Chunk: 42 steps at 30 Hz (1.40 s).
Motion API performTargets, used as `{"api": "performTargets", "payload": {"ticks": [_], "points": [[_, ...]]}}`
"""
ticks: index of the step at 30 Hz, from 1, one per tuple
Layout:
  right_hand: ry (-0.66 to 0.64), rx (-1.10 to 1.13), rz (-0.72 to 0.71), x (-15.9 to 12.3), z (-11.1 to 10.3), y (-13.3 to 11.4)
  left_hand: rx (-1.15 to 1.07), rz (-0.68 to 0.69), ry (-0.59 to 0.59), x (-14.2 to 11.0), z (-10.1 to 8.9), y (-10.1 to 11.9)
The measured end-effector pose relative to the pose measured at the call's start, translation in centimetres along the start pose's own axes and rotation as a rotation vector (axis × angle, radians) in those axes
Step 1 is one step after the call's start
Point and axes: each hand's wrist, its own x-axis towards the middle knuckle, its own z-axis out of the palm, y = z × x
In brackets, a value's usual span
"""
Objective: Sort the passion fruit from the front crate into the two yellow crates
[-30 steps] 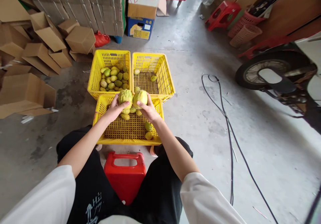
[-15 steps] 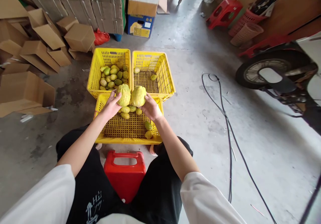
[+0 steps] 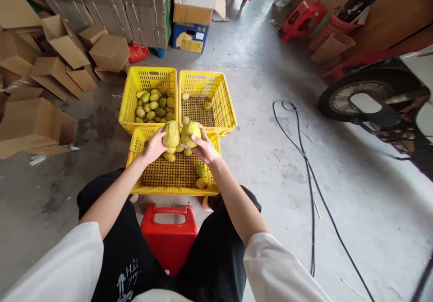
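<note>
My left hand (image 3: 155, 146) is closed around a yellow-green, lumpy oval fruit (image 3: 171, 135) with darker streaks. My right hand (image 3: 204, 147) grips a second, paler yellow fruit (image 3: 190, 136), its thumb across the front. Both fruits are side by side above the near yellow crate (image 3: 142, 188), close together. Beneath them in that crate lie several smaller-looking fruits, partly hidden by my hands. Two more, a green fruit (image 3: 200, 171) and a yellow one (image 3: 201, 183), rest at its right side. I cannot tell the exact kind of fruit.
Behind stand a left yellow crate (image 3: 126, 108) with many fruits and a right yellow crate (image 3: 231, 108) with a couple. A red stool (image 3: 169, 239) sits between my legs. Cardboard boxes (image 3: 30, 123) lie left; a black cable (image 3: 306, 157) and a motorcycle wheel (image 3: 361, 92) are right.
Both fruits have been turned in my hands and moved slightly down and right. My right thumb now lies over the front of its fruit. The crates' contents look the same.
</note>
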Motion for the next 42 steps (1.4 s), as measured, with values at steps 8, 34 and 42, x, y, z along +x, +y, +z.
{"api": "performTargets", "payload": {"ticks": [8, 34, 42], "points": [[0.097, 0.053, 0.048, 0.8, 0.1, 0.4, 0.041, 0.034, 0.128, 0.2, 0.1, -0.2], [0.063, 0.052, 0.136, 0.9, 0.2, 0.4, 0.042, 0.024, 0.144, 0.0, 1.0, -0.4], [-0.011, 0.090, 0.121, 0.7, 0.0, 0.5, 0.006, 0.045, 0.110, -0.3, 1.3, 0.5]]}}
